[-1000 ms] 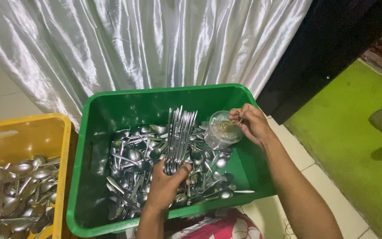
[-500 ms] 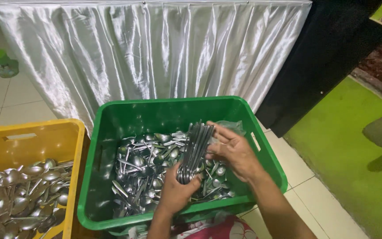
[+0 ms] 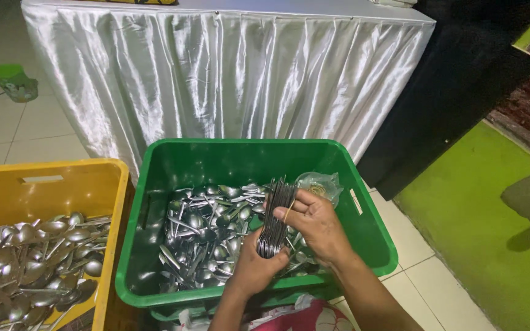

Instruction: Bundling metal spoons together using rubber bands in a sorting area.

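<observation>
While the earlier views show the bundle of cutlery (image 3: 275,216) held upright with the right hand (image 3: 315,225) off to the side at the clear plastic bag (image 3: 321,184), the right hand now lies across the bundle itself, and the bag rests alone against the far right wall of the green crate (image 3: 240,160). Both hands are therefore now engaged on the one bundle.

Left hand (image 3: 254,268): closed around the lower end of the bundle, fingers wrapped fully, palm beneath. Right hand: closed over the upper half, thumb on the near face and fingers curled round the far side. A thin band appears to loop over the right fingers (the view is too small to confirm it).

Bundle position: above the right half of the crate, tilted slightly, handles pointing toward the crate's far wall, its lower end seated in the left fist. It stands clear of the loose cutlery (image 3: 207,239) heaped on the crate floor.

Surroundings: a yellow crate (image 3: 62,184) stands just beside the green crate's left wall, holding loose spoons (image 3: 32,263). A table draped in white satin cloth (image 3: 216,79) stands behind both crates. Green matting (image 3: 486,233) lies to the right.
</observation>
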